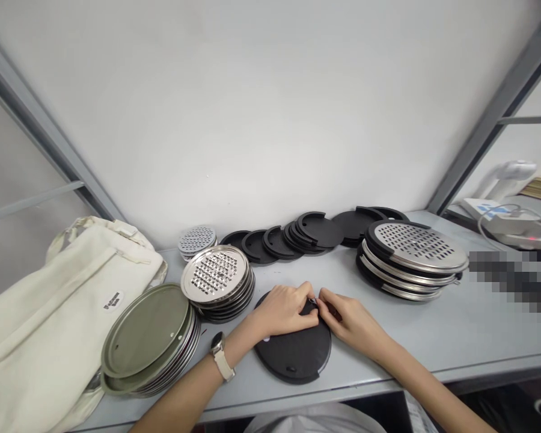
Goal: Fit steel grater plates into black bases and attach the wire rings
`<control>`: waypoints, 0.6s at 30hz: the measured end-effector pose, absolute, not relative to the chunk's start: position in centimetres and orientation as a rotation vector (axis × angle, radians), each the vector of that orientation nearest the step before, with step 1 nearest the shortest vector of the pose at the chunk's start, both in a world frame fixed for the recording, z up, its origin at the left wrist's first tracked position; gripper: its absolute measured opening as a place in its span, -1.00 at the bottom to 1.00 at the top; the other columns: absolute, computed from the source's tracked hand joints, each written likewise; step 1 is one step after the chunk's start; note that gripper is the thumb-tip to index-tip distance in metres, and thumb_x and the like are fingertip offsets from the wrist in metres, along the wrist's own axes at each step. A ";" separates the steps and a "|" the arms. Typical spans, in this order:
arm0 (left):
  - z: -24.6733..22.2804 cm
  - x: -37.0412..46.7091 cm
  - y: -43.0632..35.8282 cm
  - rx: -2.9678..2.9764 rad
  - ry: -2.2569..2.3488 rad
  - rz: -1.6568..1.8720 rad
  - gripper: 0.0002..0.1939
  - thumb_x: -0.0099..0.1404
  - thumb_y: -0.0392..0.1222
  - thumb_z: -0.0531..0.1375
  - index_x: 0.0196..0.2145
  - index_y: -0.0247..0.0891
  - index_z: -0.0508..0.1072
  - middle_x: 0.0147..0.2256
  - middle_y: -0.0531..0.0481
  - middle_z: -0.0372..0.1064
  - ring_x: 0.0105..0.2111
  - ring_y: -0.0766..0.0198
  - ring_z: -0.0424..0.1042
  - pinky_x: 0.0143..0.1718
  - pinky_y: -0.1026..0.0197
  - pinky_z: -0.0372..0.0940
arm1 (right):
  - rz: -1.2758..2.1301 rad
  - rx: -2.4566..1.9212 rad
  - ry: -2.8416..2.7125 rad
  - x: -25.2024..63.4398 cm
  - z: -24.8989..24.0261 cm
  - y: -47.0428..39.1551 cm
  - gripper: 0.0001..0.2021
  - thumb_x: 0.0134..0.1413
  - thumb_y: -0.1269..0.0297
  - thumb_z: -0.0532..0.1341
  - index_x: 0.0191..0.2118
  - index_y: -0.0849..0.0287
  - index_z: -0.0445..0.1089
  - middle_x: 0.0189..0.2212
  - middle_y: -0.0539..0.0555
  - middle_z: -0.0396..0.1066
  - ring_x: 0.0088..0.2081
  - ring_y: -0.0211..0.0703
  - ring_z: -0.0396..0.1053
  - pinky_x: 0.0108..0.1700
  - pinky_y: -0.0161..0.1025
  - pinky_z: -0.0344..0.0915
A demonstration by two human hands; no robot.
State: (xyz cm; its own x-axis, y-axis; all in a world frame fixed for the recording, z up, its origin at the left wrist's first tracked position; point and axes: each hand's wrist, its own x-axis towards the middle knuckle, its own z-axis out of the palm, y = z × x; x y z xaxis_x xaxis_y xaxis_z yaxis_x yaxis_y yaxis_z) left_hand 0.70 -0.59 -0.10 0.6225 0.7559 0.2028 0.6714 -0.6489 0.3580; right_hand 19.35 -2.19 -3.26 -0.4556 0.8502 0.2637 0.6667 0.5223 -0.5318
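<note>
A round black disc (293, 355) with a small slot near its front rim lies on the grey table in front of me. Over its far part rests my left hand (291, 310), its thumb and fingers pinched by the disc's far right edge. My right hand (349, 319) meets it there, fingertips pressed together. Between the two sets of fingertips is a small shiny bit, too tiny and too covered to name. The far part of the disc is hidden under my left hand.
Left of the disc stand stacks of olive-green round plates (148, 331) and metal grater discs (216, 273). Black round trays (320, 231) line the wall. A stack of grater discs in black holders (417, 246) is at right; a cream bag (72, 300) lies far left.
</note>
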 end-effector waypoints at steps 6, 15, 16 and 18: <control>0.2 0.7 -0.7 2.585 1.160 0.503 -0.84 0.20 -0.15 0.14 -0.28 -0.19 0.22 -0.53 0.17 0.25 -0.55 0.32 0.28 -0.51 0.29 0.05 | 0.484 -1.212 -2.294 19.5 -3.3 -2.2 -0.81 0.28 0.29 -0.07 -0.41 0.10 0.07 -0.57 -0.06 0.22 -0.56 -0.24 0.19 -0.46 -0.33 0.03; 0.8 0.7 -1.0 2.553 1.002 0.654 -0.68 0.18 -0.26 0.13 -0.10 -0.20 0.18 -0.15 -0.04 0.29 -0.19 0.19 0.35 -0.20 0.20 0.26 | 0.497 -1.217 -2.312 19.6 -3.2 -2.0 -0.81 0.28 0.29 -0.08 -0.21 0.15 0.25 -0.48 0.05 0.40 -0.51 -0.18 0.33 -0.44 -0.30 0.10; 0.8 0.7 -1.0 2.535 0.983 0.659 -0.69 0.17 -0.28 0.13 -0.11 -0.20 0.18 -0.18 -0.03 0.30 -0.21 0.20 0.35 -0.19 0.21 0.26 | 0.498 -1.215 -2.310 19.6 -3.1 -2.0 -0.79 0.28 0.29 -0.08 -0.17 0.16 0.26 -0.46 0.06 0.42 -0.50 -0.17 0.35 -0.43 -0.30 0.11; 0.8 0.8 -1.0 2.508 0.976 0.654 -0.72 0.17 -0.30 0.12 -0.14 -0.20 0.19 -0.22 -0.01 0.32 -0.26 0.23 0.36 -0.22 0.22 0.26 | 0.505 -1.213 -2.303 19.6 -3.1 -2.1 -0.77 0.28 0.28 -0.08 -0.11 0.17 0.27 -0.43 0.09 0.45 -0.48 -0.15 0.38 -0.42 -0.29 0.14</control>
